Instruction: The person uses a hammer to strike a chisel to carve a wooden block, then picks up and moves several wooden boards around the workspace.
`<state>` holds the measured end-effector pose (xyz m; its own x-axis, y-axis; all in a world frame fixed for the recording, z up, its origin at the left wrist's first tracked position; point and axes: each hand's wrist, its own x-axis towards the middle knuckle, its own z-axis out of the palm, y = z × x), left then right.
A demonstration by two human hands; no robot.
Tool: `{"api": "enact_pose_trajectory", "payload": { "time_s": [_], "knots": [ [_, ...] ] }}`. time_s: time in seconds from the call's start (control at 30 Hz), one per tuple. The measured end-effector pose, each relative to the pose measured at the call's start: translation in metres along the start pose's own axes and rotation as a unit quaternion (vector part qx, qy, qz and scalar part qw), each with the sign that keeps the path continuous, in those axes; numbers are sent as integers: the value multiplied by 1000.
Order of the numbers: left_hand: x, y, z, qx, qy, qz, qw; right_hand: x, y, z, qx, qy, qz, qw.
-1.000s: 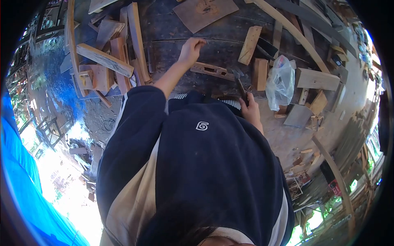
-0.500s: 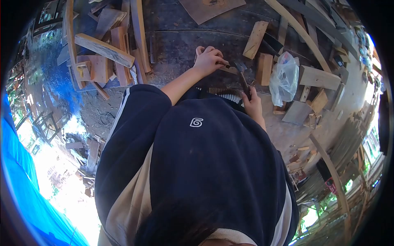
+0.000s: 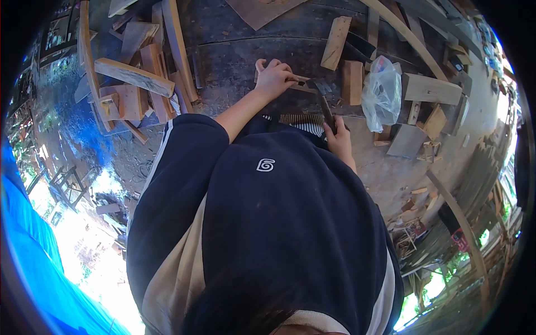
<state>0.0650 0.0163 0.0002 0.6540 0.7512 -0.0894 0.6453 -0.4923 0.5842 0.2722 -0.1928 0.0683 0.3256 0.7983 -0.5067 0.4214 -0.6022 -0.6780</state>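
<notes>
My left hand [image 3: 272, 79] is closed over a narrow wooden strip [image 3: 306, 87] on the dark workbench [image 3: 240, 53]. At its fingertips, a small dark piece [image 3: 302, 83] shows against the wood; I cannot tell what it is. My right hand [image 3: 339, 139] grips the lower handle of a hammer [image 3: 325, 109]. The hammer's dark metal head points away from me, close to the strip's right end and the left fingertips. Below the strip, striped cloth [image 3: 301, 121] shows at the bench's near edge.
Wood offcuts [image 3: 134, 75] are heaped on the left of the bench. Upright blocks [image 3: 352, 82] and a clear plastic bag [image 3: 382, 95] stand to the right, with more boards [image 3: 432, 89] beyond. A flat brown board [image 3: 262, 11] lies at the far side. Scraps litter the floor.
The view has shifted slightly, so the bench items sit further left and up. The hammer's head has come nearer to the strip and the left fingertips. Both hands keep their grip.
</notes>
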Motion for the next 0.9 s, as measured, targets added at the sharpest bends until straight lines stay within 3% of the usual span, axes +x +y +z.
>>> {"api": "enact_pose_trajectory", "payload": {
  "time_s": [0.13, 0.57, 0.73, 0.9],
  "knots": [
    [0, -4, 3, 4, 2, -40, 999, -1, -8, -3, 2, -11, 5, 1000],
    [4, -1, -5, -9, -50, -36, 998, 0, -5, -1, -4, -1, -6, 1000],
    [-1, -12, -12, -1, 13, -42, 999, 2, -9, -1, -3, -5, 0, 1000],
    [-9, -24, -19, -21, 6, -71, 997, 4, -17, 0, -1, -5, -6, 1000]
  ]
}}
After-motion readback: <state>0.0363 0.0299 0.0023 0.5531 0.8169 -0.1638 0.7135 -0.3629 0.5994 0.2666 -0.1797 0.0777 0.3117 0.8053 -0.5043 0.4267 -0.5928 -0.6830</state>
